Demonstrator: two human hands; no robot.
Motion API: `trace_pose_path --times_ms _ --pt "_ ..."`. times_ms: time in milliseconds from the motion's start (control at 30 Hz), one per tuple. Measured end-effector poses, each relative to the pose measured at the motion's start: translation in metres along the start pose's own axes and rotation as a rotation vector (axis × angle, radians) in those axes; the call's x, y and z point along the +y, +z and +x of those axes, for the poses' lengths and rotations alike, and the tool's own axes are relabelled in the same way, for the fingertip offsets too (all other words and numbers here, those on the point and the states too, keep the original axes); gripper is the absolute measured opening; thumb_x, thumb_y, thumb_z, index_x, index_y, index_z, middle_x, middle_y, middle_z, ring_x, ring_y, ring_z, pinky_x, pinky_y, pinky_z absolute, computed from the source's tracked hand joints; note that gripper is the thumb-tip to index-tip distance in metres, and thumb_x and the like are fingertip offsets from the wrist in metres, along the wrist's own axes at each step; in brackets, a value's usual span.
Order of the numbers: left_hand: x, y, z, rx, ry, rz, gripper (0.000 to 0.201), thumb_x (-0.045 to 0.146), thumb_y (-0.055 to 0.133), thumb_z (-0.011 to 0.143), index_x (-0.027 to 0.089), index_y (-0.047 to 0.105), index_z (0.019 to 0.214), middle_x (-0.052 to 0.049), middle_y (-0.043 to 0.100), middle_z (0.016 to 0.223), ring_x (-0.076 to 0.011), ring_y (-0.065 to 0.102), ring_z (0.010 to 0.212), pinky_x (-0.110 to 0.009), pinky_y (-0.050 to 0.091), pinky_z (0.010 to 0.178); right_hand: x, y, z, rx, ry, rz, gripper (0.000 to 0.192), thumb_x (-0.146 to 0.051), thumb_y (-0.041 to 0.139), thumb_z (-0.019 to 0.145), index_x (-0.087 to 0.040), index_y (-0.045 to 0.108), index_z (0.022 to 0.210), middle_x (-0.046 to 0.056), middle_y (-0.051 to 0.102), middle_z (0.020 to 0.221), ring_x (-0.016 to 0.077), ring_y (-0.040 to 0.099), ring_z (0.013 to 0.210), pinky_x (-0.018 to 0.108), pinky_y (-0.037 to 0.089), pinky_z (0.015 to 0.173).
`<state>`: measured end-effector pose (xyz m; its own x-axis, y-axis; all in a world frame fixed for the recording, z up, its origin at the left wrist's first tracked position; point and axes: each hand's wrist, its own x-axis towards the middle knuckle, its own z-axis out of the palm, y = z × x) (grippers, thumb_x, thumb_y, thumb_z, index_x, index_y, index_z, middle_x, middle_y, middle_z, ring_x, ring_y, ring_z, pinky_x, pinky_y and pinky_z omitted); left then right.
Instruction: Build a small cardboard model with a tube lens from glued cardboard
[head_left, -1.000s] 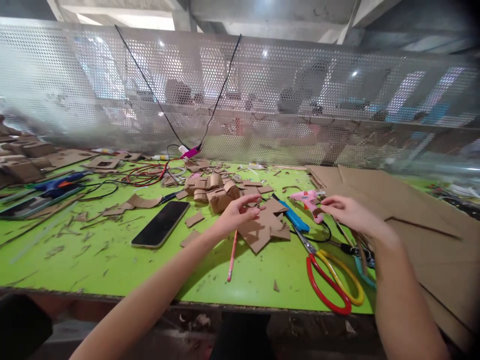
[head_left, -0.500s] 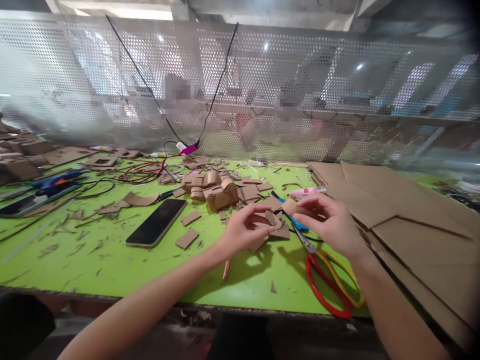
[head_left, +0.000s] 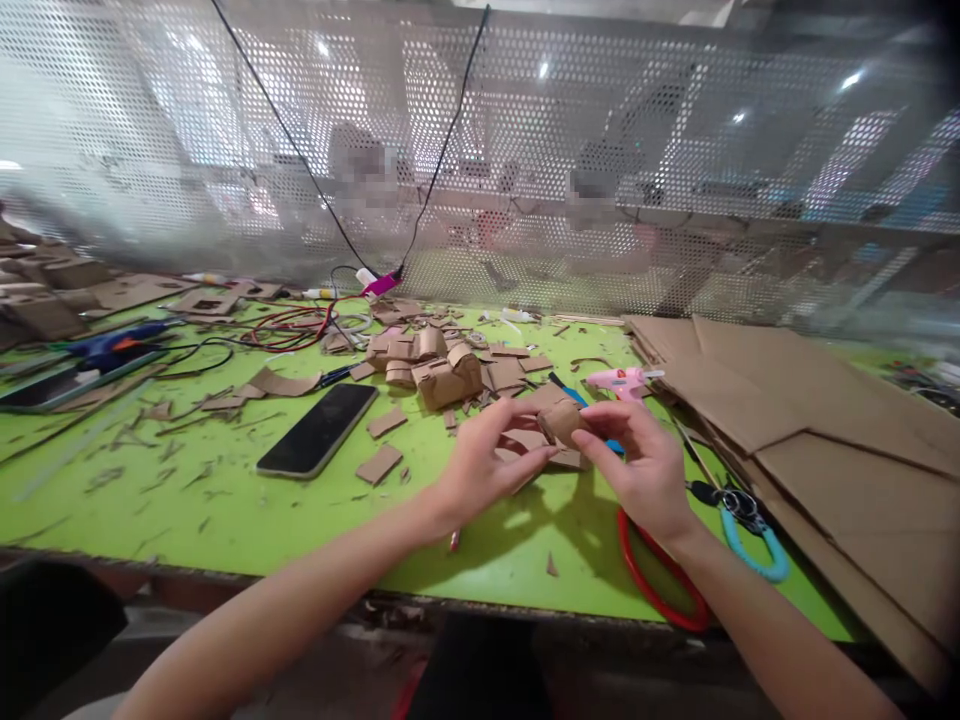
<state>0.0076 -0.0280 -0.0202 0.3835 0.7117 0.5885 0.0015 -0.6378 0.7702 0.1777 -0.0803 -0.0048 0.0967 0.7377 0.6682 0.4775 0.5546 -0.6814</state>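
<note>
Above the green table [head_left: 187, 500], my left hand [head_left: 487, 460] and my right hand [head_left: 641, 465] meet around a small folded cardboard piece [head_left: 561, 420]. Both pinch it with their fingertips, left hand from the left, right hand from the right. Under the hands lie flat cardboard scraps [head_left: 525, 440] and a thin pink pencil [head_left: 454, 541], mostly hidden by my left wrist. Red-handled scissors [head_left: 652, 585] lie partly under my right wrist.
A black phone [head_left: 319, 430] lies left of the hands. A heap of folded cardboard bits [head_left: 439, 372], a pink glue gun [head_left: 622, 380], a blue cutter [head_left: 574, 398], teal-handled pliers [head_left: 746, 520], large cardboard sheets [head_left: 825, 440] at right, cables [head_left: 292, 335], a perforated metal screen [head_left: 480, 170] behind.
My right hand came left from the glue gun with a small cardboard piece. Both hands have closed in on it, and the view has tilted down a little.
</note>
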Motion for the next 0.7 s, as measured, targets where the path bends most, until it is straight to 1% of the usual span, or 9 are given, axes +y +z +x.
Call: trace_pose_path --times_ms 100,233,367,467,533,600,667,700 --pt "-0.001 0.000 -0.001 0.016 0.032 0.007 0.030 0.026 0.071 0.075 0.018 0.056 0.099 -0.005 0.066 0.090 -0.0160 0.068 0.084 -0.019 0.057 0.060 0.001 0.000 0.000 0.017 0.005 -0.001 0.014 -0.021 0.068 0.078 -0.024 0.063 0.091 -0.001 0.068 0.083 0.0125 0.065 0.072 0.026 0.057 0.069" --pt "-0.002 0.001 -0.002 0.015 0.078 0.024 0.030 0.025 0.070 0.076 0.018 0.057 0.101 -0.006 0.065 0.093 -0.0153 0.067 0.084 -0.020 0.058 0.062 0.000 0.000 0.001 -0.021 0.065 0.029 0.013 -0.026 0.069 0.077 -0.023 0.064 0.089 0.000 0.069 0.080 0.0141 0.067 0.071 0.027 0.058 0.066" --pt "0.001 -0.001 -0.003 0.002 0.047 0.037 0.027 0.027 0.069 0.076 0.018 0.058 0.100 -0.007 0.065 0.095 -0.0162 0.066 0.085 -0.021 0.058 0.062 0.000 0.000 0.000 -0.042 0.126 0.057 0.015 -0.031 0.071 0.076 -0.022 0.064 0.086 0.001 0.070 0.079 0.0162 0.068 0.070 0.029 0.059 0.065" --pt "0.000 -0.003 0.001 -0.018 0.003 0.063 0.026 0.024 0.066 0.076 0.019 0.059 0.100 -0.007 0.065 0.098 -0.0172 0.065 0.088 -0.021 0.056 0.063 0.000 -0.001 0.001 -0.079 0.106 0.041 0.013 -0.031 0.069 0.077 -0.022 0.065 0.085 0.002 0.070 0.080 0.0169 0.067 0.071 0.030 0.058 0.065" --pt "-0.006 -0.006 0.006 -0.086 -0.032 0.144 0.025 0.020 0.063 0.075 0.020 0.059 0.100 -0.006 0.064 0.097 -0.0179 0.064 0.088 -0.022 0.055 0.062 0.000 -0.002 0.002 -0.112 0.069 0.010 0.011 -0.030 0.067 0.079 -0.023 0.066 0.086 0.002 0.070 0.081 0.0169 0.067 0.072 0.030 0.057 0.065" --pt "-0.015 -0.009 0.011 -0.193 -0.069 0.299 0.023 0.020 0.061 0.075 0.020 0.061 0.098 -0.006 0.064 0.093 -0.0200 0.062 0.088 -0.027 0.054 0.065 0.001 -0.005 0.005 -0.116 0.029 -0.033 0.009 -0.028 0.065 0.081 -0.023 0.066 0.087 0.002 0.071 0.083 0.0167 0.066 0.073 0.029 0.056 0.065" --pt "-0.025 -0.013 0.015 -0.265 -0.088 0.469 0.024 0.022 0.061 0.075 0.020 0.063 0.099 -0.007 0.065 0.093 -0.0246 0.060 0.091 -0.038 0.053 0.077 0.002 -0.009 0.009 -0.129 -0.009 -0.097 0.008 -0.026 0.061 0.084 -0.023 0.066 0.090 0.002 0.070 0.087 0.0164 0.065 0.076 0.029 0.054 0.066" --pt "-0.028 -0.014 0.016 -0.281 -0.074 0.516 0.029 0.022 0.063 0.073 0.020 0.063 0.102 -0.009 0.064 0.098 -0.0275 0.058 0.097 -0.044 0.050 0.084 0.004 -0.012 0.011 -0.156 -0.040 -0.142 0.009 -0.024 0.058 0.086 -0.024 0.066 0.091 0.003 0.070 0.089 0.0165 0.065 0.078 0.029 0.054 0.068"
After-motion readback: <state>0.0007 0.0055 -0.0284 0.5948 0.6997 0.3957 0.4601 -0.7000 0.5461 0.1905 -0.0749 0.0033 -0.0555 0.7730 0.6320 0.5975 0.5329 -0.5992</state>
